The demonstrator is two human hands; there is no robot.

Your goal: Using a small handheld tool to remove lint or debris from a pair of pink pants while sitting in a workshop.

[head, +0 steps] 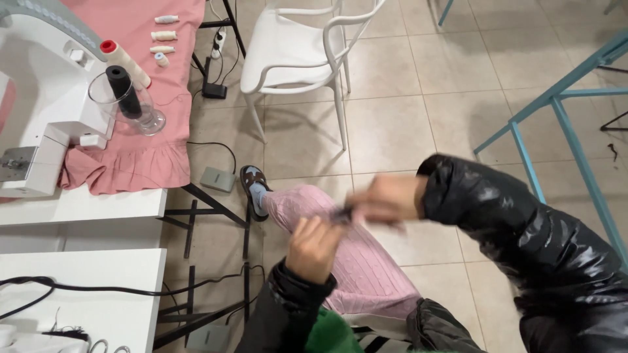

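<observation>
- While both hands met above the pink-trousered knee [340, 255], the left hand [314, 248] was curled, fingers pinched on a small dark piece [341, 214].
- The right hand [386, 199] was blurred, closed on the same piece.
- Judged best: keep the pinch steady, work close over the lap.
- A sewing machine [39, 85] stood well apart on the table [98, 204].

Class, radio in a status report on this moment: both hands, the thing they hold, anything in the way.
Left hand and right hand together above the pink-clad knee, both pinching a small dark item. Item blurred, kind unclear. Nothing between the hands; sewing machine off to the side.
</observation>
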